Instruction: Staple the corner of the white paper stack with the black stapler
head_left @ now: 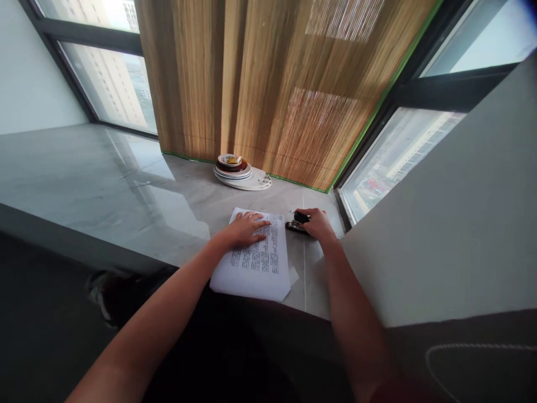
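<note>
A stack of printed white paper sheets [258, 266] lies on the grey stone ledge [126, 184] in front of me. My left hand [247, 228] rests flat on the upper part of the sheets with its fingers stretched out. My right hand [319, 223] is closed over a black stapler [296, 224] that sits on the ledge just right of the paper. A small white scrap [293, 275] lies by the paper's lower right corner.
A pile of plates and bowls [239, 169] stands at the back by a bamboo blind [272, 84]. Windows flank the blind. A grey wall [453, 224] rises at the right. The ledge's dark front edge runs below the paper.
</note>
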The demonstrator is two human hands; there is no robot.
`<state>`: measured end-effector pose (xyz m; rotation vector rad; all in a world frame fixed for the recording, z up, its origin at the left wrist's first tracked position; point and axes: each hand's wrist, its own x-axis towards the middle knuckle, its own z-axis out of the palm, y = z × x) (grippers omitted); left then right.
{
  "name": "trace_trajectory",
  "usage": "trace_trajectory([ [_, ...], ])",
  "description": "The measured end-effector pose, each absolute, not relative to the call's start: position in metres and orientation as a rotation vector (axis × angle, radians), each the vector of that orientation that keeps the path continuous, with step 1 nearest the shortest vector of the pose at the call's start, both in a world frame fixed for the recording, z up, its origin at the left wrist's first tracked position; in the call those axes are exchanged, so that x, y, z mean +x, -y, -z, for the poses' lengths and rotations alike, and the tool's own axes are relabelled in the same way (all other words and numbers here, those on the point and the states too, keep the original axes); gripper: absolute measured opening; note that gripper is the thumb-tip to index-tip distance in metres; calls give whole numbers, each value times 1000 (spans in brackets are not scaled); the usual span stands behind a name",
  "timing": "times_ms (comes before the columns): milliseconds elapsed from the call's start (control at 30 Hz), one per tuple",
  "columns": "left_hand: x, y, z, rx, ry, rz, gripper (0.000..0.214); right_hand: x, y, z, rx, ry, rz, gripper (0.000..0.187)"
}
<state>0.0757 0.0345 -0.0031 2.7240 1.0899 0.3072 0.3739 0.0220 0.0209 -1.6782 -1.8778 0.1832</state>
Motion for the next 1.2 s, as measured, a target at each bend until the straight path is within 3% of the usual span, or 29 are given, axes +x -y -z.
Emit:
trace_trajectory([
  [400, 97, -20, -2, 2672, -959, -174, 66, 352, -16, -28, -1467, 2053, -302, 46],
  [600, 96, -25, 4, 2651, -899, -248, 66, 343, -14, -29, -1459, 2032, -278, 35],
  [1200, 103, -33, 23, 2628, -882, -289, 67, 333, -14, -23, -1481, 2105, -214, 36],
])
